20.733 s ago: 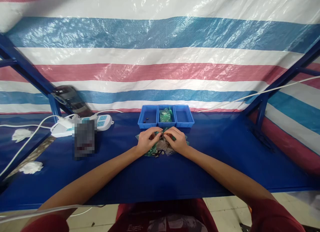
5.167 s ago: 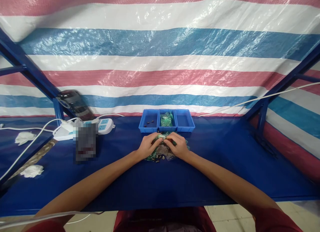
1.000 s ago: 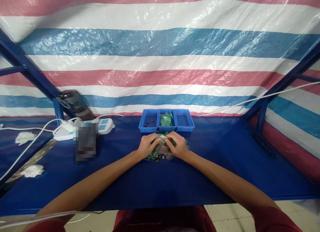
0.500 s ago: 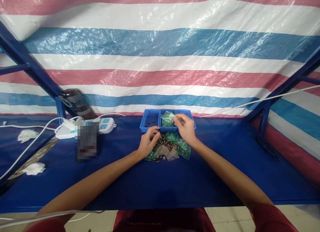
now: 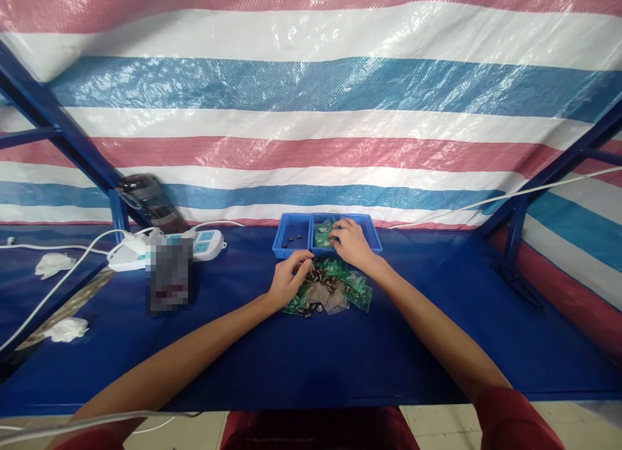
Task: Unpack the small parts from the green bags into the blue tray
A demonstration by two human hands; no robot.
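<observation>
One blue tabletop (image 5: 413,333) is spreading beneath all the fingers. Three blue bins are standing in a row just beyond the fingers: the left bin (image 5: 276,239) ahead of the left fingertips, the middle bin (image 5: 322,251) under the right fingertips, and the right bin (image 5: 373,227) partly hiding behind the right knuckles. A loose pile of green bags (image 5: 360,298) is lying nearer the body than both sets of fingertips, showing more openly than a second ago, when two hands were meeting over it.

The right hand (image 5: 354,244) is now reaching over the middle bin, its fingers curling and slightly parted; half a second ago they were pinching a pale packet there, and whether they are holding it now I cannot tell. The left hand (image 5: 286,280) is staying at the pile's left edge, thumb and forefinger standing a little apart, nothing showing between them. Green packets (image 5: 322,234) are lying beside the right fingertips. Dark metal pieces (image 5: 326,282) are scattering across the pile, right of the left fingertips.
</observation>
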